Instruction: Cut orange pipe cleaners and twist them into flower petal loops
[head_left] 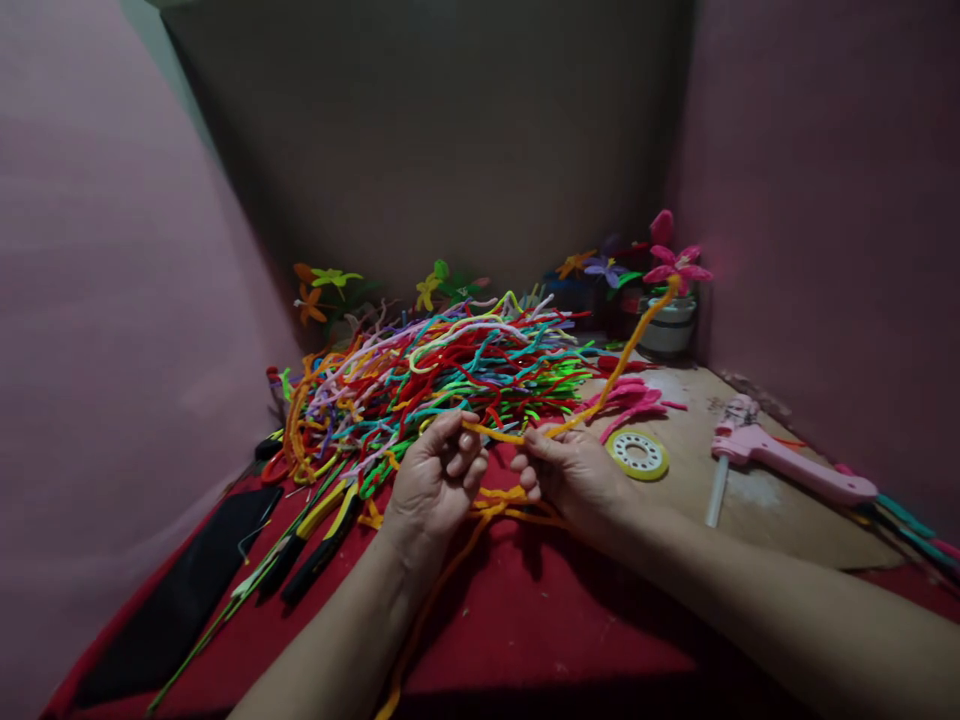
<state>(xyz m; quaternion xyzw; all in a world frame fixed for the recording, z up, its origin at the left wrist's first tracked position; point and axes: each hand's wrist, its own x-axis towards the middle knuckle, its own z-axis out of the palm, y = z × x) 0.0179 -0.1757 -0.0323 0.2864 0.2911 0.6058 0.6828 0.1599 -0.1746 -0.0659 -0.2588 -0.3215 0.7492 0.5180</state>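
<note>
Pinching one orange pipe cleaner (pixel 616 374), the left hand (pixel 437 476) and right hand (pixel 576 474) risked kinking it with too sharp a bend.

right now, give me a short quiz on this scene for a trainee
1. What are the left hand and right hand pinching?
2. True or false: in the picture, the round yellow-and-white roll lies left of the pink-handled tool.
3. Where do the yellow-and-black pliers lie? (a) in a pot (b) on the red cloth (c) on brown board

Key: 1. a fuzzy orange strand; 2. true; 3. b
</note>
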